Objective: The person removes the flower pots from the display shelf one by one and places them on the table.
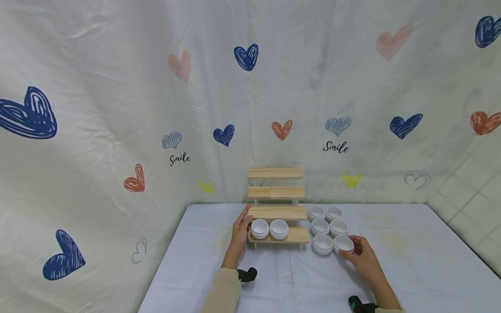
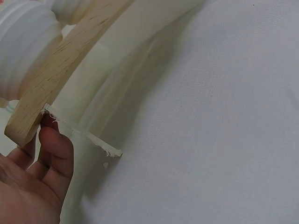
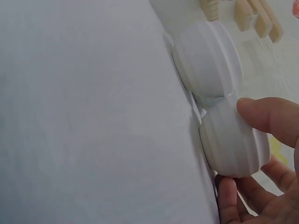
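A tiered wooden stand (image 1: 277,212) with white legs stands at the table's back edge. Two small white ribbed bowls (image 1: 279,229) sit side by side on its lowest shelf. My left hand (image 1: 239,232) holds the stand at its left side; the left wrist view shows curled fingers (image 2: 56,142) at the end of a shelf board (image 2: 56,74), beside a leg. On the right, my right hand (image 1: 363,257) grips the front right bowl (image 1: 343,244) of a group, thumb (image 3: 266,114) at its rim and fingers low on the far side. This bowl (image 3: 231,140) rests close against its neighbour (image 3: 205,58).
Several more white bowls (image 1: 322,244) stand in two columns just right of the stand. A white cloth (image 1: 395,278) covers the table. Behind it hangs a pale curtain (image 1: 297,87) printed with hearts.
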{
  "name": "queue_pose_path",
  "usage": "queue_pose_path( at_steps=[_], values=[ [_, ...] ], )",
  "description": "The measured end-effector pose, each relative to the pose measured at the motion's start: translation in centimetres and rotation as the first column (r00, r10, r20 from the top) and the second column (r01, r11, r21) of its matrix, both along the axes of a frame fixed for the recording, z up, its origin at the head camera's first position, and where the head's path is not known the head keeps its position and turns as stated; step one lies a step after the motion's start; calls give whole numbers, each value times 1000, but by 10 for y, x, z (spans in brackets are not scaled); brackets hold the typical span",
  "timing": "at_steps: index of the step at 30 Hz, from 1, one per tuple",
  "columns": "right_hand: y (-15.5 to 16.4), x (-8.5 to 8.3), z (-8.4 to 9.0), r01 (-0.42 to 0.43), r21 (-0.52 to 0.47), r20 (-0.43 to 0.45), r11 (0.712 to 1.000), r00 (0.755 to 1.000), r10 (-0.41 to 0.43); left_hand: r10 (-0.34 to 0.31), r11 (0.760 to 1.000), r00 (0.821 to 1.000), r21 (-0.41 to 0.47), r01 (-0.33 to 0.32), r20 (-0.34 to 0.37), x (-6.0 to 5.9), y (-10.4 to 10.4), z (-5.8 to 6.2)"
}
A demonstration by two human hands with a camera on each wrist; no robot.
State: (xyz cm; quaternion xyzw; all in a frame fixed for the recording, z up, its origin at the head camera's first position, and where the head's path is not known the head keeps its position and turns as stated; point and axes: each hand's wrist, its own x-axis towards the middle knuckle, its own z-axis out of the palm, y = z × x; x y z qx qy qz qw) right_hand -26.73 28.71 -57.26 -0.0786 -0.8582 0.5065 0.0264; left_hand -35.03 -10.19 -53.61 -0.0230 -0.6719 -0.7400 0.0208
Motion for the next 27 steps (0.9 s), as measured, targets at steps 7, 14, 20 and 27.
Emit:
queue_pose_path(
  at_steps=[7,14,20,27],
  values=[
    [3,-2,-3,-3,-1,-7,1000,1000,3,-15,1000,1000,-2,15,-8,-1,-1,-1],
    [1,-1,-2,-7,2,-15,1000,1000,7,-33,999,999,-8,32,-12,-4,-3,-2],
    [0,-1,1,-3,-8,-3,1000,1000,3,-32,999,999,-11,32,-13,-4,-3,-1],
    [-1,-1,3,-5,-19,23,1000,1000,5,-27,1000,1000,-11,27,-10,-3,-3,-1]
  ],
)
